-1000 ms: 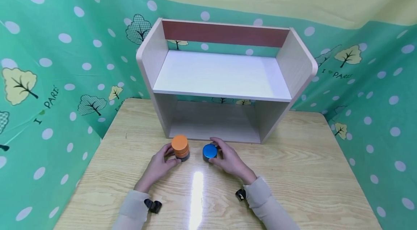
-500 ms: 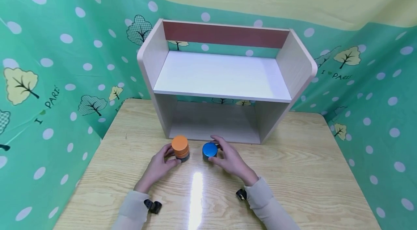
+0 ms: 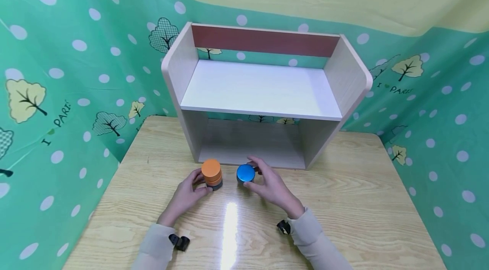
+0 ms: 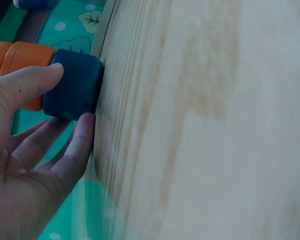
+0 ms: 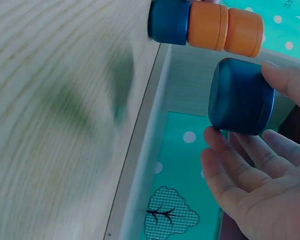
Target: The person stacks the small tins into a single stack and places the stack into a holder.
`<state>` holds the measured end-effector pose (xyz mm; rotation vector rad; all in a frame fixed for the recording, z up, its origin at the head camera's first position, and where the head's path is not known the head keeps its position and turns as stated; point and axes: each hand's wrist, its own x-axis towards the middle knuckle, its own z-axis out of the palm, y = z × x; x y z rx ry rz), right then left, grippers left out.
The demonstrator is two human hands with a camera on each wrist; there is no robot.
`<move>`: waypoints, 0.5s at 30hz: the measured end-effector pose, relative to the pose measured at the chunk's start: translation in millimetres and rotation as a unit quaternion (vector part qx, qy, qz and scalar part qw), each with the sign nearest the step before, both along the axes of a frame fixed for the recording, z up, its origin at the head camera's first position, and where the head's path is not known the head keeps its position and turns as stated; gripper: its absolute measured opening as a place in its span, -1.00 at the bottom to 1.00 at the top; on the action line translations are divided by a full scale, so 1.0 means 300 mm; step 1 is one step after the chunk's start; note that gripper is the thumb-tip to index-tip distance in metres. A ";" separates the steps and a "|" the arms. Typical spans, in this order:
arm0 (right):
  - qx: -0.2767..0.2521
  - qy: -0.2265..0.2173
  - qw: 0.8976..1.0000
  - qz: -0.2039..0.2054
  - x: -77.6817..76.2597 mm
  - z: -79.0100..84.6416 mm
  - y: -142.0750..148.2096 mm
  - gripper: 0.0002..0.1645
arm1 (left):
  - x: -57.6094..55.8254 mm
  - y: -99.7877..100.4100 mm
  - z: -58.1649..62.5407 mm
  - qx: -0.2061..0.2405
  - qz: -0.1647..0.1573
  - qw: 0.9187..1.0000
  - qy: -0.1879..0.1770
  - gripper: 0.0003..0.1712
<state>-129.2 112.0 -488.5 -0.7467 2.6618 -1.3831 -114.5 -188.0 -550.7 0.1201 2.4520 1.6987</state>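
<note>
My left hand [image 3: 188,193] holds the base of a small stack in front of the shelf, thumb and fingers around its dark blue canister [image 4: 74,85]. Two orange canisters [image 3: 212,170] stand on top of that one. To the right, my right hand [image 3: 272,187] pinches another round canister, blue with a shiny lid [image 3: 245,172], between thumb and fingertips. In the right wrist view this blue canister [image 5: 241,96] is raised off the table, beside the stack and level with its orange part. Some left-hand fingers are hidden behind the stack in the head view.
A two-level shelf unit [image 3: 261,89] with pale side panels and a reddish back strip stands at the back of the wooden table [image 3: 363,202]. Its front edge lies just behind both hands. A green patterned curtain [image 3: 76,91] hangs around the table's back and sides.
My right hand has lifted the blue canister a little up from the table. The left hand and the stack have stayed in place.
</note>
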 end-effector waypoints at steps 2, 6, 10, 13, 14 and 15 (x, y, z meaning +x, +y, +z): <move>-0.005 0.001 1.000 0.000 0.001 0.007 -0.001 -0.10 | -0.001 0.000 -0.002 0.001 0.000 1.000 0.000 -0.18; -0.008 0.002 1.000 -0.003 0.005 0.020 -0.001 -0.10 | -0.003 -0.001 -0.003 0.004 -0.002 1.000 0.001 -0.17; -0.001 0.005 1.000 -0.007 0.007 0.033 -0.003 -0.09 | -0.003 -0.002 -0.003 0.006 0.001 1.000 -0.005 -0.18; -0.003 0.010 1.000 -0.006 0.006 0.042 -0.003 -0.08 | -0.004 -0.002 -0.004 0.004 0.000 1.000 -0.005 -0.18; -0.005 0.012 1.000 -0.006 0.005 0.045 -0.003 -0.08 | -0.004 -0.002 -0.004 0.004 -0.001 1.000 -0.004 -0.17; -0.007 0.014 1.000 -0.005 0.004 0.048 -0.003 -0.08 | -0.004 -0.003 -0.003 0.003 -0.002 1.000 -0.002 -0.17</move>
